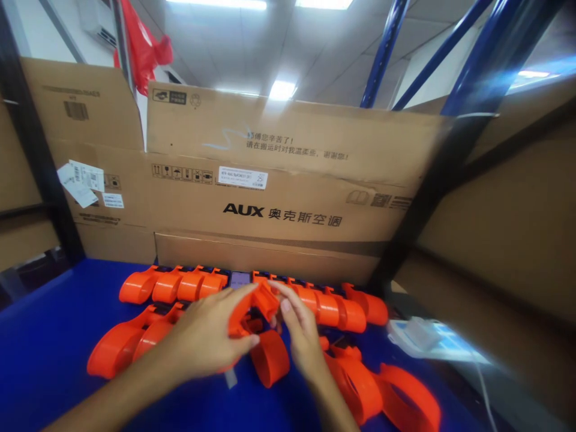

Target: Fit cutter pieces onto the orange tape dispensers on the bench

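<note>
Over a blue surface (pixel 49 336), the left hand (pixel 204 339) grips an orange plastic piece (pixel 254 306) from the side while the right hand (pixel 299 330) pinches its top edge with thumb and fingertips; the piece hangs just above the surface, between both hands. Similar orange parts lie close on either side (pixel 121 345) (pixel 382 393), with a row (pixel 180 285) lined up behind. Farther back stands a large cardboard box (pixel 288 180). A slip of the pinch could drop the piece among the crowded parts and knock them about.
</note>
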`<action>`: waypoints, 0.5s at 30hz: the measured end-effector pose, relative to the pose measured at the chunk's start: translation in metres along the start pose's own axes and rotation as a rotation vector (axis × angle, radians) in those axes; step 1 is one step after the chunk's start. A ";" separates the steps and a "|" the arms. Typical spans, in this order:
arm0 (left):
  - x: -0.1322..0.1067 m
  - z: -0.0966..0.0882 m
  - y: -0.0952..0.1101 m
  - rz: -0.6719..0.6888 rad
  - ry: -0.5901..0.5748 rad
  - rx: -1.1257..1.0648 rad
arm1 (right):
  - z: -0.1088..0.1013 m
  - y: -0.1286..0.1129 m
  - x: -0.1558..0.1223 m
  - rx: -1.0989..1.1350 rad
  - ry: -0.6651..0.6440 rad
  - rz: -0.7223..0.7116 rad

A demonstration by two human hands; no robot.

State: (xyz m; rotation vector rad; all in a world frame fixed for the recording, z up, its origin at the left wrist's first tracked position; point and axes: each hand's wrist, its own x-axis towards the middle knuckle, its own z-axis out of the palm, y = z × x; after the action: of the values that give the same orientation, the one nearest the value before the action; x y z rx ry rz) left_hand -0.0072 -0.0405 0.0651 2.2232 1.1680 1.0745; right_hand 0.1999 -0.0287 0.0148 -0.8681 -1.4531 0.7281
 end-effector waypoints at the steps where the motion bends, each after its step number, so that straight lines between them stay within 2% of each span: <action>1: 0.001 0.011 -0.001 -0.004 -0.008 -0.029 | 0.000 0.002 0.000 -0.004 0.006 0.038; 3: 0.004 0.024 -0.006 -0.014 -0.042 -0.066 | 0.001 0.006 0.001 -0.023 0.054 0.097; 6: 0.012 0.032 -0.017 -0.041 -0.094 -0.170 | 0.000 0.014 0.002 -0.053 0.139 0.149; 12: 0.028 0.044 -0.040 -0.179 -0.101 -0.727 | -0.006 0.018 0.007 0.030 0.156 0.242; 15: 0.029 0.052 -0.045 -0.284 -0.247 -1.005 | -0.004 0.015 0.009 0.081 0.118 0.249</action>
State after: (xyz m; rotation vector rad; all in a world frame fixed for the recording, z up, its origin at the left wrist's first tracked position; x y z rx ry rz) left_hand 0.0205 0.0093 0.0169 1.3048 0.5873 0.9284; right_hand 0.2056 -0.0137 0.0068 -1.0229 -1.2159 0.8995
